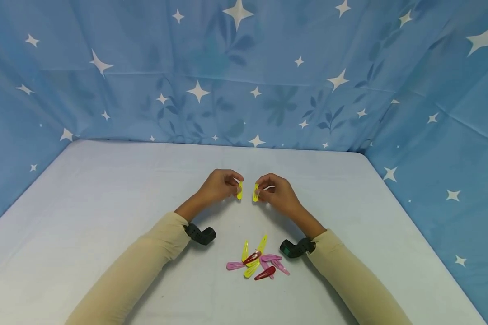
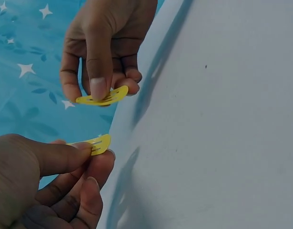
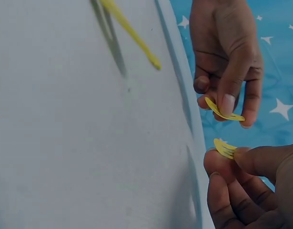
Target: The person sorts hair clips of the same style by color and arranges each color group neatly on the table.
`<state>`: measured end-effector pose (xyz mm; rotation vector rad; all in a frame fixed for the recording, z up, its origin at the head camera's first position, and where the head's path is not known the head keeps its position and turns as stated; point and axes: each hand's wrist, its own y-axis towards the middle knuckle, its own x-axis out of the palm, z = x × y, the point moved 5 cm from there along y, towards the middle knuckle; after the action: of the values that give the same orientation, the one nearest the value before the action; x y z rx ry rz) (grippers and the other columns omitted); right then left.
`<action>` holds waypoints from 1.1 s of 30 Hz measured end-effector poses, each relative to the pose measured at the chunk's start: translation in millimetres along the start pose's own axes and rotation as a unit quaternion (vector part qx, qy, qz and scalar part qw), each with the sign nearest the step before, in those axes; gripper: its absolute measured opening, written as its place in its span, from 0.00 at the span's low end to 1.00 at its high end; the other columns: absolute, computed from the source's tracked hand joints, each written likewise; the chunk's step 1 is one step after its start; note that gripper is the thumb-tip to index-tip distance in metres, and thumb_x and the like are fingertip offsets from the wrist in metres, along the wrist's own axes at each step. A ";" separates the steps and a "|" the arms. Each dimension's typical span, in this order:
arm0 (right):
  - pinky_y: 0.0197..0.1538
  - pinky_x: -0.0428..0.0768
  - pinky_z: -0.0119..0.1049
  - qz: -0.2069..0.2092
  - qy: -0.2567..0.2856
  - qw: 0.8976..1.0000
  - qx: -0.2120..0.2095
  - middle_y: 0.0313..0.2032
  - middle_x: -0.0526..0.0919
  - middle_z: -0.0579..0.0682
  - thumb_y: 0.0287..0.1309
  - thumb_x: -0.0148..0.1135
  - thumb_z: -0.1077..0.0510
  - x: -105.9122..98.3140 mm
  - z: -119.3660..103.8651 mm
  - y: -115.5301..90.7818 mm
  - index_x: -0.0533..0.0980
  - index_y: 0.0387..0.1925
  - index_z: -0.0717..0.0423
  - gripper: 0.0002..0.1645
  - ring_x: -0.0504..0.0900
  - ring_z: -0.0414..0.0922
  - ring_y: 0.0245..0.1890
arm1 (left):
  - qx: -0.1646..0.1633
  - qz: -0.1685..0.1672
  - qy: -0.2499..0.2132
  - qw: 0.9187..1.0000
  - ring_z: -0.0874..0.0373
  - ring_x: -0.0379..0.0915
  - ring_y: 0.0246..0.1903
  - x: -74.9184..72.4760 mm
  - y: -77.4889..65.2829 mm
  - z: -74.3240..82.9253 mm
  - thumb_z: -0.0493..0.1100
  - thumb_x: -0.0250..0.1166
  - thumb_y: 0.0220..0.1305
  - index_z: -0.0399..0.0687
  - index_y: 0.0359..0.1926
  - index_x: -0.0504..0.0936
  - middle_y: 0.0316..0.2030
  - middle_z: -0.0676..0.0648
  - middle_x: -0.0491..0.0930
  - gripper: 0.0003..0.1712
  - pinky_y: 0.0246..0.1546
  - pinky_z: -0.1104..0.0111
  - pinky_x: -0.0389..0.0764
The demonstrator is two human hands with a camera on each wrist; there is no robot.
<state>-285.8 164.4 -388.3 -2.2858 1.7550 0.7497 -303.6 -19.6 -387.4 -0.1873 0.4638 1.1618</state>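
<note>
Left clip (image 1: 240, 195): a yellow hair clip, raised in the left hand (image 1: 221, 184), thumb and fingers clamped on it.
Right clip (image 1: 255, 197): also yellow, pinched the same way in the right hand (image 1: 279, 192).
Gap: the two clips are near each other over the far part of the counter (image 1: 105, 203), not touching.
Grip: a light pinch on the flat faces should serve best; hard pressure on the middle might snap a clip over, and steady hands would keep the two from knocking.
Long axis: seen from the head, each runs roughly up and down the view, nearly parallel.
Wide ends: both towards the person; the right clip's narrow tip points away, the left's is mostly behind the thumb.
Loose clips (image 1: 265, 273): yellow, pink and red, lying at mixed angles between the sleeves (image 1: 146, 257).
</note>
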 end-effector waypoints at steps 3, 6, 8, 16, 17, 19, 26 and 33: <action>0.34 0.84 0.34 -0.009 -0.019 1.000 0.000 0.38 0.83 0.61 0.61 0.63 0.69 4.0 1.8 7.3 0.77 0.46 0.64 0.11 0.86 0.46 0.31 | 0.002 0.006 0.029 1.000 0.55 0.83 0.28 0.7 6.4 -0.5 0.30 0.64 0.62 0.35 0.51 0.83 0.34 0.39 0.85 0.15 0.25 0.70 0.75; 0.34 0.82 0.33 -0.014 -0.048 0.999 0.009 0.38 0.84 0.58 0.61 0.64 0.68 7.4 3.2 13.9 0.78 0.45 0.62 0.10 0.84 0.44 0.31 | 0.001 0.012 0.053 0.999 0.57 0.82 0.28 0.7 11.4 -0.7 0.30 0.65 0.61 0.36 0.49 0.83 0.34 0.40 0.85 0.14 0.24 0.71 0.74; 0.34 0.81 0.33 -0.016 -0.066 0.998 0.013 0.38 0.84 0.58 0.61 0.64 0.67 9.0 3.1 18.0 0.78 0.45 0.61 0.10 0.84 0.44 0.31 | 0.000 0.012 0.060 0.998 0.57 0.81 0.29 0.4 13.7 -0.4 0.30 0.65 0.61 0.36 0.49 0.84 0.33 0.41 0.85 0.14 0.24 0.71 0.74; 0.35 0.77 0.33 -0.007 -0.098 0.995 0.009 0.37 0.85 0.56 0.60 0.65 0.65 11.0 1.4 33.8 0.79 0.45 0.58 0.10 0.83 0.45 0.34 | -0.012 0.015 0.082 0.996 0.57 0.79 0.30 -3.5 19.3 -1.6 0.28 0.63 0.59 0.38 0.48 0.84 0.33 0.42 0.84 0.15 0.24 0.71 0.74; 0.34 0.76 0.33 -0.005 -0.097 0.995 0.007 0.36 0.85 0.56 0.60 0.65 0.65 11.2 2.1 35.3 0.79 0.45 0.58 0.11 0.83 0.45 0.33 | -0.013 0.017 0.086 0.996 0.56 0.78 0.31 -4.0 20.0 -2.7 0.28 0.63 0.58 0.38 0.47 0.84 0.33 0.42 0.84 0.15 0.25 0.71 0.74; 0.32 0.75 0.33 -0.004 -0.092 0.996 0.005 0.36 0.86 0.57 0.60 0.65 0.65 12.1 4.6 37.8 0.79 0.47 0.58 0.12 0.83 0.44 0.32 | -0.014 0.020 0.096 0.995 0.55 0.79 0.34 -4.7 21.2 -5.2 0.28 0.64 0.58 0.38 0.46 0.85 0.34 0.42 0.85 0.14 0.27 0.71 0.74; 0.29 0.75 0.32 -0.020 -0.091 0.996 0.009 0.35 0.88 0.58 0.61 0.61 0.65 14.7 10.2 37.9 0.82 0.48 0.58 0.14 0.83 0.41 0.25 | -0.003 0.008 0.116 0.993 0.53 0.81 0.37 -0.8 27.8 -15.2 0.29 0.65 0.58 0.36 0.46 0.85 0.36 0.41 0.86 0.13 0.38 0.68 0.78; 0.30 0.77 0.32 -0.032 -0.114 0.993 0.017 0.35 0.87 0.57 0.61 0.61 0.66 15.7 7.8 40.5 0.82 0.48 0.59 0.14 0.84 0.42 0.27 | 0.007 -0.001 0.150 0.989 0.53 0.80 0.37 -2.3 30.6 -14.4 0.30 0.63 0.59 0.35 0.47 0.85 0.36 0.41 0.86 0.14 0.41 0.65 0.79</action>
<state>-323.3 142.2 -395.6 -2.1262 1.5741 0.9196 -336.0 -14.9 -396.3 -0.3523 0.7363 1.1319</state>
